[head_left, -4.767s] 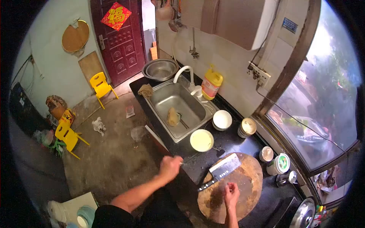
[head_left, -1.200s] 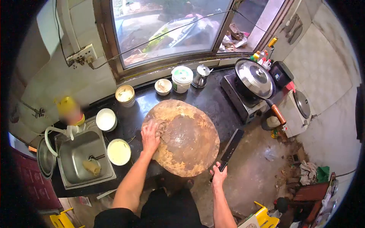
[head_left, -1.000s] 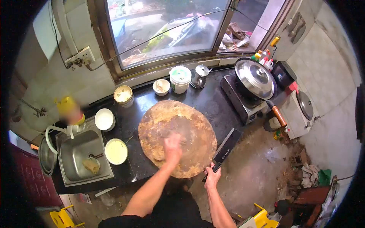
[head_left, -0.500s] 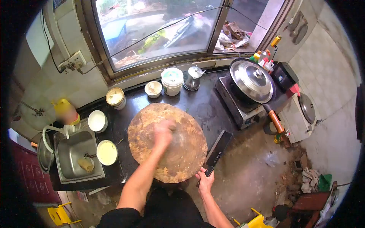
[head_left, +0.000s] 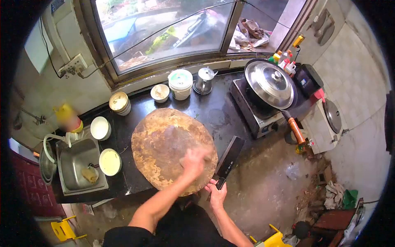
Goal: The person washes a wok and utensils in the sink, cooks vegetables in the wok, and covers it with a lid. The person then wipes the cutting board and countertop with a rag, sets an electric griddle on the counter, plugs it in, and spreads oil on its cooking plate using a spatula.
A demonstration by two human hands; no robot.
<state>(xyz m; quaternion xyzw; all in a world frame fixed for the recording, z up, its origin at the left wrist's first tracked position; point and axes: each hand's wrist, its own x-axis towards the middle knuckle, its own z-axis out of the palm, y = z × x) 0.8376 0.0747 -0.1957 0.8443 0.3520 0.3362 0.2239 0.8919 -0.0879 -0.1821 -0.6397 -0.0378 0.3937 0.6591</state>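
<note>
A large, round wooden chopping board (head_left: 158, 144) with a worn, patchy surface lies at the counter's front edge. Over its right half is my left hand (head_left: 195, 161), palm side toward the wood; motion smears the fingers, and whatever is under them is hidden. At the board's lower right edge my right hand (head_left: 217, 193) is closed around the black handle of a cleaver (head_left: 231, 157). The cleaver's dark, broad blade points up and away from me, just beside the board's right side.
Bowls (head_left: 110, 161) stand left of the board near a steel sink (head_left: 78, 164). Behind it are a lidded white tub (head_left: 180, 84) and a metal pot (head_left: 204, 81). A lidded wok (head_left: 269, 84) rests on the gas stove (head_left: 257, 119) at right. Yellow chairs (head_left: 63, 230) are below.
My left hand has swept from the board's upper middle toward its lower right. My right hand still holds the cleaver beside the board. The whole view has shifted slightly.
</note>
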